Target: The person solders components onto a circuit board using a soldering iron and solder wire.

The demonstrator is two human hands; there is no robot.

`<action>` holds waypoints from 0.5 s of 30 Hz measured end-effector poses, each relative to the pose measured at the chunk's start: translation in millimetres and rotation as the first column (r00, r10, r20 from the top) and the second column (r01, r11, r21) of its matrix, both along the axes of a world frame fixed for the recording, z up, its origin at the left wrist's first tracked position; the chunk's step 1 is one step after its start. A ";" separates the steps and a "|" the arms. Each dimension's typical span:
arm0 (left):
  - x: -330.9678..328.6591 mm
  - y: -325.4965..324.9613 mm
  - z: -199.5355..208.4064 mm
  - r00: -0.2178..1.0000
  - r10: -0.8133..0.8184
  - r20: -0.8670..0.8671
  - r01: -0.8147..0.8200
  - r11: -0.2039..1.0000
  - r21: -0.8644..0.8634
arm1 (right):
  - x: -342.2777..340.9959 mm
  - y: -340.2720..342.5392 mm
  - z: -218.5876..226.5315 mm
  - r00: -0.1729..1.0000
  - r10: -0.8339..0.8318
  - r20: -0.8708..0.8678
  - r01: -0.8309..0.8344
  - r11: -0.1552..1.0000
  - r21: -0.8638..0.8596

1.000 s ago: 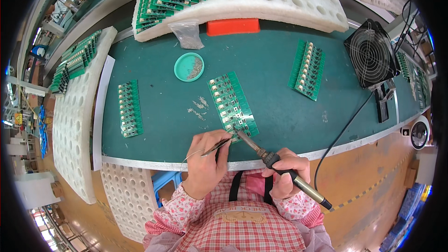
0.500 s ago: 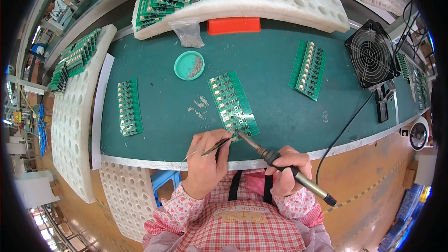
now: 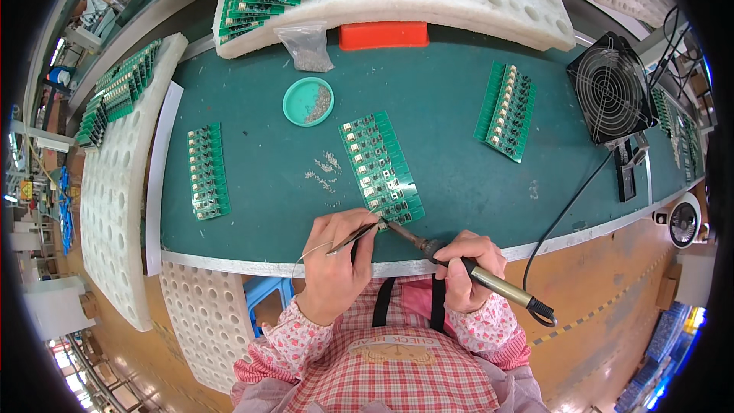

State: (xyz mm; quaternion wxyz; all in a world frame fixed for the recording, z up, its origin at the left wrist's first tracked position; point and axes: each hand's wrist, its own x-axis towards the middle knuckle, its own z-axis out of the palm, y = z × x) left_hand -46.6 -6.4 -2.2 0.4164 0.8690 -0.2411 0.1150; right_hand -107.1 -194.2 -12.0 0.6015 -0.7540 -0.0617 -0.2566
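A green circuit board [image 3: 380,164] with rows of small parts lies in front of me at the middle of the bench. My right hand [image 3: 472,266] is closed around a soldering iron [image 3: 501,284], whose tip reaches the near end of this board. Between the fingers of my left hand [image 3: 336,271] is a pair of dark tweezers [image 3: 353,238], pointed at the same end. A thin solder wire [image 3: 310,252] also runs through those fingers. Fingers and tools partly hide the spot where the tips meet the board.
Small loose parts [image 3: 325,171] lie left of the board, below a green dish [image 3: 309,102]. Single boards lie at left [image 3: 208,172] and right [image 3: 506,112]. A black fan [image 3: 610,90] stands far right. White foam [image 3: 451,1] with boards, a plastic bag [image 3: 306,46] and a red box [image 3: 384,36] line the back.
My right hand has moved slightly up and left, and the iron lies at a flatter angle. My left hand stays nearly in place. The whole view has shifted a little.
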 end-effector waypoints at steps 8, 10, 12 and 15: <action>0.0 0.3 -0.5 1.000 0.005 0.010 -0.005 1.000 0.006 | 1.5 1.9 1.2 0.999 0.016 0.030 -0.015 0.998 -0.059; 0.2 -0.1 -0.5 1.000 0.006 0.010 -0.006 1.000 0.008 | 1.5 1.6 -0.4 0.999 0.021 0.042 -0.018 0.998 -0.068; 0.3 -0.2 -0.8 1.000 0.004 0.013 -0.004 1.000 0.013 | 2.0 1.7 -1.1 0.998 0.026 0.054 -0.022 0.997 -0.076; 0.2 -0.2 -1.4 1.000 0.007 0.004 -0.007 1.000 0.011 | 3.0 1.9 -0.8 0.996 0.028 0.085 -0.020 0.996 -0.089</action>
